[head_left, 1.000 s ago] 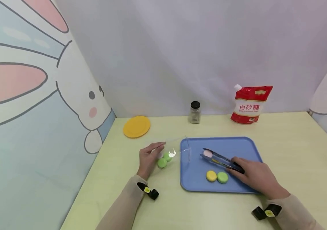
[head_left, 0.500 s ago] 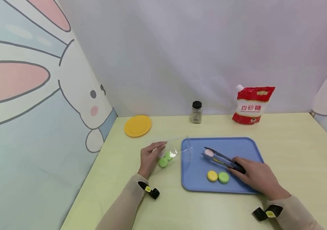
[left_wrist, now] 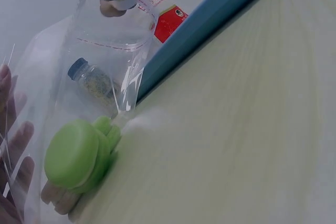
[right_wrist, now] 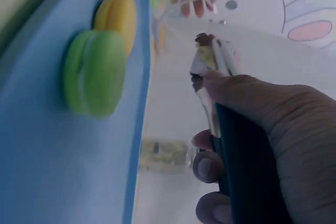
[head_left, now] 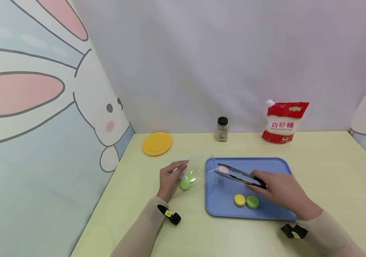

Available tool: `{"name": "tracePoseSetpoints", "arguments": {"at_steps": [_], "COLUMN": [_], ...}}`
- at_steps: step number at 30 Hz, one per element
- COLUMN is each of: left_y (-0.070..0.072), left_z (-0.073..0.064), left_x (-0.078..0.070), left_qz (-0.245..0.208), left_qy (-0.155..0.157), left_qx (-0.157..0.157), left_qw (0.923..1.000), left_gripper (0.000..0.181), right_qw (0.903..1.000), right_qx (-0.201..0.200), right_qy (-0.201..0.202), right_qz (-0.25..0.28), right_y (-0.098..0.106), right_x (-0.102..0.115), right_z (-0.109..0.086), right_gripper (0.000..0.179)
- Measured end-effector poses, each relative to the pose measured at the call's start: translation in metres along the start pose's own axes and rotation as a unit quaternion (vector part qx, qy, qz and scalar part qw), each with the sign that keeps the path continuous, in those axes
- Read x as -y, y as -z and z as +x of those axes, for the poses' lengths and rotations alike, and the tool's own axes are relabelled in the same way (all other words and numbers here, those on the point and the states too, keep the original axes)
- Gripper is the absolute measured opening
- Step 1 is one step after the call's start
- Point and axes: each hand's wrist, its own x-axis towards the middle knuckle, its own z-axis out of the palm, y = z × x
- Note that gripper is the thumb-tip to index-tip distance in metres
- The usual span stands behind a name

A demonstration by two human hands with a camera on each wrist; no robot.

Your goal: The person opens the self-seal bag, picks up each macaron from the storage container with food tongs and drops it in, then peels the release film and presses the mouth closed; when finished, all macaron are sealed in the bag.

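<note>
My left hand (head_left: pixel 170 178) grips a clear plastic bag (head_left: pixel 202 165) by its left side, left of the blue tray (head_left: pixel 213 208). Inside lie green macarons (left_wrist: pixel 73 153) and a pale one partly hidden by the fingers. The bag's mouth faces right, over the tray's left rim. With my right hand (head_left: pixel 282 191) I hold black-handled tongs (head_left: pixel 242 180), thumb on one side and fingers on the other. Between the tong tips is a pink macaron (head_left: pixel 224 169), right at the bag's mouth. A yellow macaron (head_left: pixel 239 200) and a green macaron (head_left: pixel 252 202) sit side by side on the tray.
A yellow plate (head_left: pixel 157 144) lies at the back left of the table. Behind the tray stand a black-capped spice jar (head_left: pixel 222 131) and a red-and-white sugar pouch (head_left: pixel 284 123), both near the back wall.
My right hand has carried the tongs and pink macaron left, from over the tray to the bag's mouth. The left hand keeps its hold on the bag. The head view has shifted slightly.
</note>
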Motion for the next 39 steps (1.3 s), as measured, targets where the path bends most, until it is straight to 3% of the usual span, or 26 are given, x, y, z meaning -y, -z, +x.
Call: {"name": "tracePoseSetpoints", "arguments": {"at_steps": [7, 11, 16, 22, 26, 33, 39], "left_y": [0.001, 0.0, 0.001, 0.003, 0.002, 0.001, 0.0], "left_z": [0.001, -0.001, 0.001, 0.002, 0.001, -0.001, 0.0], "left_x": [0.001, -0.001, 0.0, 0.021, 0.031, 0.035, 0.008], "left_qz": [-0.005, -0.01, -0.016, -0.012, -0.012, -0.006, -0.008], "left_qy": [0.003, 0.007, -0.01, -0.029, -0.022, -0.018, -0.013], "left_qx": [0.0, 0.005, 0.008, 0.011, 0.007, 0.004, 0.002], "left_qw": [1.0, 0.9999, 0.9998, 0.9994, 0.9997, 0.9998, 0.9999], "left_gripper": [0.018, 0.018, 0.018, 0.019, 0.02, 0.019, 0.018], "right_qw": [0.9973, 0.9962, 0.996, 0.9964, 0.9978, 0.9975, 0.9982], "right_qx": [0.039, 0.026, 0.001, -0.001, 0.002, -0.01, -0.037], "right_qy": [0.052, 0.07, 0.079, 0.079, 0.062, 0.031, 0.02], "right_qz": [-0.034, -0.044, -0.041, -0.031, -0.023, -0.063, -0.042], "right_y": [-0.011, -0.018, -0.024, -0.034, -0.038, -0.029, -0.009], "right_x": [0.035, 0.048, 0.06, 0.067, 0.063, 0.044, 0.017], "right_z": [0.04, 0.054, 0.068, 0.08, 0.077, 0.053, 0.027], "right_gripper": [0.028, 0.029, 0.029, 0.039, 0.052, 0.066, 0.066]}}
